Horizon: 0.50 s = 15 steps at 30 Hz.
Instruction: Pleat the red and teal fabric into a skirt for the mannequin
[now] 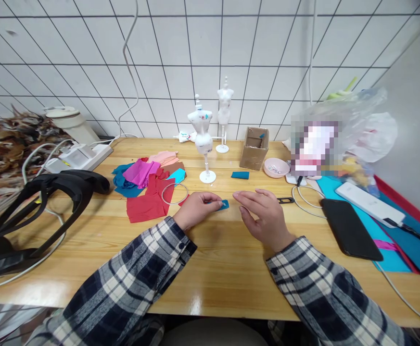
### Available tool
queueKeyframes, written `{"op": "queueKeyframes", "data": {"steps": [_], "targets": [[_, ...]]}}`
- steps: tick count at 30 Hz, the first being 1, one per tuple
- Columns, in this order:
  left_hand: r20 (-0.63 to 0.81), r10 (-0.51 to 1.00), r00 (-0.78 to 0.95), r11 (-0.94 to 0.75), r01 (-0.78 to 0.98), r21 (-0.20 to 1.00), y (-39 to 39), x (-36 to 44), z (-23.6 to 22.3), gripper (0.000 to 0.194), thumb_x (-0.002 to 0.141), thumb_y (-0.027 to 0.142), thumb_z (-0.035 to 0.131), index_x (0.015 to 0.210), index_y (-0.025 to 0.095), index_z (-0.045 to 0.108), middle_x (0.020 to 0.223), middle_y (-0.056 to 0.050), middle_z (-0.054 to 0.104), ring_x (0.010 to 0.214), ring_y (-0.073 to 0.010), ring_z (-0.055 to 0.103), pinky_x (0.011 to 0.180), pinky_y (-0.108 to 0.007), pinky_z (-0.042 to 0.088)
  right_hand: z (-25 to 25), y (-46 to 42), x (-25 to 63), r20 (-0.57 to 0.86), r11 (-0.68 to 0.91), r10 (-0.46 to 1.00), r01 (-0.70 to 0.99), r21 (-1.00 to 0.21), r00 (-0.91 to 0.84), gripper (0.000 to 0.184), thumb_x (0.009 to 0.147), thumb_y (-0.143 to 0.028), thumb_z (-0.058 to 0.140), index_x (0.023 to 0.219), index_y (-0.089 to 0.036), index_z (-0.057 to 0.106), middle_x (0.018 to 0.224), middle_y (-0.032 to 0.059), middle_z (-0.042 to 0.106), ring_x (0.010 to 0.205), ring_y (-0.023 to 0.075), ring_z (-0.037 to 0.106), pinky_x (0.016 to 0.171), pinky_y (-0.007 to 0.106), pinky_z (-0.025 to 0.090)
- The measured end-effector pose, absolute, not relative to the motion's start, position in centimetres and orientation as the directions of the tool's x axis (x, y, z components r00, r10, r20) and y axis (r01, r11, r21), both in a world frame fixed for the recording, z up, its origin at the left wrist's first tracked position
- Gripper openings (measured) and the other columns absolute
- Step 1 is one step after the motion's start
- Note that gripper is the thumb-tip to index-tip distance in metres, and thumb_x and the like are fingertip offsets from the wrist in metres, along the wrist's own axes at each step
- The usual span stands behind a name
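My left hand (199, 210) pinches a small teal scrap of material (225, 205) just above the table, its free end sticking out to the right past the thumb. Across a narrow gap, my right hand (265, 216) has its fingers stretched out towards the scrap and holds nothing I can see. Behind both hands lies a second teal strip (240, 175). A small white mannequin (203, 137) on a round base stands beyond my left hand, with tiny coloured specks on it. A thin metal ring (164, 194) rests by my left wrist, on a red piece (141, 205).
A pile of coloured scraps (141, 173) lies left. Farther back stand another mannequin (224, 103), a cardboard box (253, 156) and a pink bowl (276, 168) of small shiny bits. A black phone (350, 228) and cables lie right; a black headset frame (47, 211) sits left.
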<state>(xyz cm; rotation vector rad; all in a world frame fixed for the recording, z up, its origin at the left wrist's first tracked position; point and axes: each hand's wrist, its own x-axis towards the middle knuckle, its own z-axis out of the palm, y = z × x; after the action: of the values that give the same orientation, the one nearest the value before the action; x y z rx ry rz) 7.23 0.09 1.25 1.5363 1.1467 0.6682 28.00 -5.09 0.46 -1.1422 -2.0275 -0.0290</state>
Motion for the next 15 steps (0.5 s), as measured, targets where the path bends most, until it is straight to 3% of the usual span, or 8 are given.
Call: {"op": "queueKeyframes", "data": {"steps": [5, 8, 15], "targets": [[0.081, 0.856, 0.511, -0.391, 0.536, 0.748, 0.0, 7.8, 0.1, 0.012, 0.076, 0.029, 0.068, 0.079, 0.021, 0.077, 0.078, -0.004, 0.069, 0.078, -0.0165, 0.06, 0.076, -0.027, 0.045, -0.5, -4.0, 28.2, 0.437, 0.514, 0.85, 0.646, -0.564, -0.294, 0.023, 0.089, -0.034, 0.061, 0.106, -0.023, 0.072, 0.1, 0.0049, 0.075, 0.093, 0.0208, 0.065, 0.083, 0.036, 0.049], [0.091, 0.848, 0.523, -0.44, 0.597, 0.671, 0.0, 7.9, -0.6, 0.016, 0.079, 0.032, 0.066, 0.084, 0.022, 0.078, 0.082, -0.004, 0.07, 0.081, -0.0175, 0.06, 0.078, -0.029, 0.044, -1.0, -3.6, 28.3, 0.338, 0.454, 0.89, 0.663, -0.595, -0.306, 0.013, 0.086, -0.029, 0.066, 0.093, -0.024, 0.075, 0.089, 0.0025, 0.076, 0.083, 0.0193, 0.065, 0.077, 0.034, 0.048], [0.04, 0.858, 0.512, -0.422, 0.658, 0.624, -0.3, 8.2, -0.7, 0.016, 0.08, 0.035, 0.066, 0.084, 0.025, 0.077, 0.087, -0.002, 0.074, 0.087, -0.0185, 0.063, 0.084, -0.032, 0.04, -1.7, -3.2, 28.1, 0.205, 0.365, 0.93, 0.707, -0.605, -0.305, 0.01, 0.081, -0.024, 0.068, 0.087, -0.027, 0.075, 0.081, -0.0001, 0.074, 0.076, 0.0174, 0.062, 0.071, 0.032, 0.044]]}}
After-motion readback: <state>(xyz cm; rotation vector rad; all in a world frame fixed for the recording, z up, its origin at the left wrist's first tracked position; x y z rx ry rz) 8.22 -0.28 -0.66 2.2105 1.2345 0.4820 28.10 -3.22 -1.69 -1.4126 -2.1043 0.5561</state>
